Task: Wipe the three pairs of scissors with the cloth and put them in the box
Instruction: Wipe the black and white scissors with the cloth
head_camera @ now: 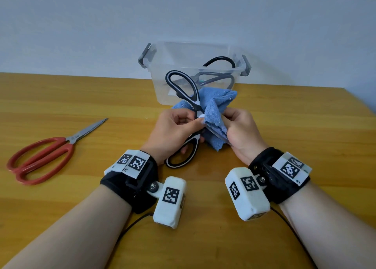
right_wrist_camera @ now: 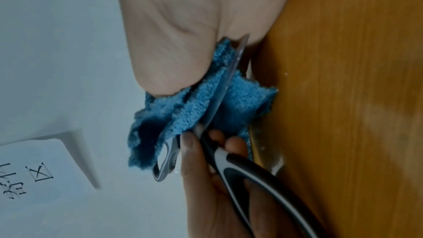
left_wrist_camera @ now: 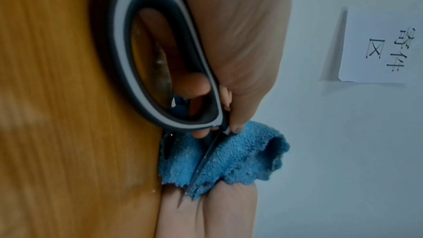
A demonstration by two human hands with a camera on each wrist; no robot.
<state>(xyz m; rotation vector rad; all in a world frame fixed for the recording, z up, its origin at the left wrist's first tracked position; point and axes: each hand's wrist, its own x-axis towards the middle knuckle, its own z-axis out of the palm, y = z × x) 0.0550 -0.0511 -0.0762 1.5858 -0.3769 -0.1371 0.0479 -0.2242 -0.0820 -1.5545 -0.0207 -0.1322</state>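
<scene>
- at the far left of the yellow wooden table (head_camera: 61, 217), the red-handled pair of steel scissors (head_camera: 43, 154) lies flat with its blades shut, well apart from my hands; by my judgement it is not wiped yet.
- my left hand (head_camera: 175, 132) has its fingers curled round the black-and-white-handled scissors (head_camera: 188, 94) near the pivot, one handle loop towards me and the other pointing to the far side.
- just right of that, the crumpled blue terry cloth (head_camera: 215, 114) is wrapped over a blade, and the left wrist view shows the dark blade edge running through the folds.
- my right hand (head_camera: 242, 134) pinches the cloth round the blade, with the blade tip close to my palm.
- beyond my hands stands the clear plastic box with grey clip handles (head_camera: 162, 93), and the grey-handled pair of scissors (head_camera: 215, 75) already lies in it, so i take this as the second of three pairs.
- next i need to draw the cloth along the blade away from the edge, keeping my fingers off the sharp side, then lift this pair over the near wall into the box and reach left for the red pair.
</scene>
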